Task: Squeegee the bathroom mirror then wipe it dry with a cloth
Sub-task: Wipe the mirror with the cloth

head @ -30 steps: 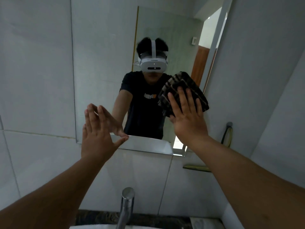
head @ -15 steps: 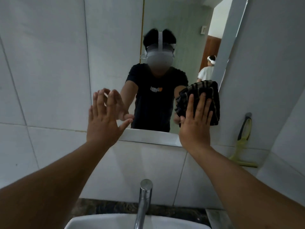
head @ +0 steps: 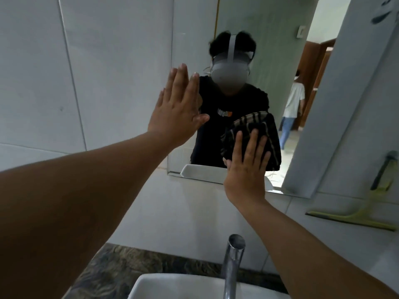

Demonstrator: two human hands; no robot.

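Note:
The bathroom mirror [head: 269, 61] hangs on the tiled wall above the basin. My right hand [head: 246, 169] presses a dark striped cloth [head: 254, 126] flat against the glass, fingers spread, just above the mirror's bottom edge. My left hand [head: 177, 108] is open with fingers together, palm flat at the mirror's left edge, holding nothing. A yellow-green squeegee [head: 367, 212] with a black handle leans against the wall to the right, below the mirror's corner.
A chrome faucet [head: 234, 262] rises from the white sink [head: 177, 285] directly below my arms, set in a dark marbled counter [head: 121, 268]. The mirror reflects a person walking by an open doorway behind me.
My right hand has slid the cloth down and to the left, from the mirror's right side to its bottom edge. My left hand has risen higher along the mirror's left edge.

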